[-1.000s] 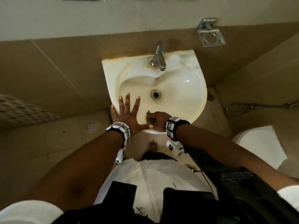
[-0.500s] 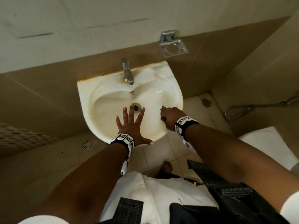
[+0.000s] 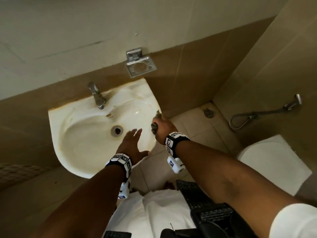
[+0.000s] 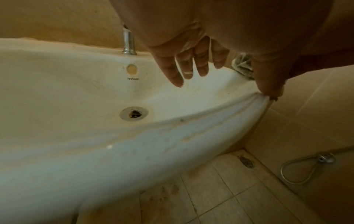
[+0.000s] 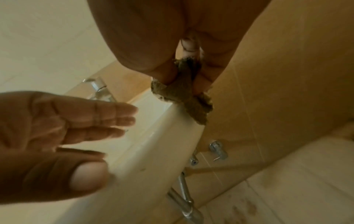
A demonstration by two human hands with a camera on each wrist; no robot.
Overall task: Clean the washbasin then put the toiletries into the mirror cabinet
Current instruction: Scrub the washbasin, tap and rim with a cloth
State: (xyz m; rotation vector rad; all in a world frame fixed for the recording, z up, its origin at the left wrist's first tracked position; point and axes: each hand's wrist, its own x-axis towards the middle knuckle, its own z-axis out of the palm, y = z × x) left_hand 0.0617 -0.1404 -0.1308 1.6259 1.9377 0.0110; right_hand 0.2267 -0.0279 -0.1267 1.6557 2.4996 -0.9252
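Head view: I have the basin [image 3: 82, 134] below me, white with yellowish staining, fixed to a tan tiled wall. Tap [image 3: 97, 96] at the back edge, drain [image 3: 117, 130] in the middle of the bowl.

My right hand [image 3: 162, 128] sits at the basin's right rim, fingers curled tight round a brownish rag [image 3: 157, 115]. From the right wrist view the rag [image 5: 188, 97] is pinched between thumb and fingers, its loose end draped over the rim edge and touching it. A bit of rag also shows below my knuckles in the head view.

My left hand [image 3: 133, 146] is flat and spread, fingers straight, holding nothing. It is over the front right part of the bowl, fingertips pointing toward the drain. Left wrist view: thumb [image 4: 268, 81] touches the right rim; the four fingers [image 4: 173, 72] hang above the bowl surface, and I cannot tell whether they touch it. The rag [image 4: 242, 66] shows just behind the thumb.

Both wrists carry bands with black-and-white markers.

Other items: metal holder [image 3: 139, 66] on the wall above the basin's back right corner, nothing visible in it. Floor drain [image 3: 208, 113] right of the basin. Spray hose [image 3: 267, 111] on the right wall. Toilet [image 3: 272, 162] at right, lid down. Pipes [image 5: 184, 195] under the basin, seen from the right wrist.

No mirror cabinet or toiletries in any view.
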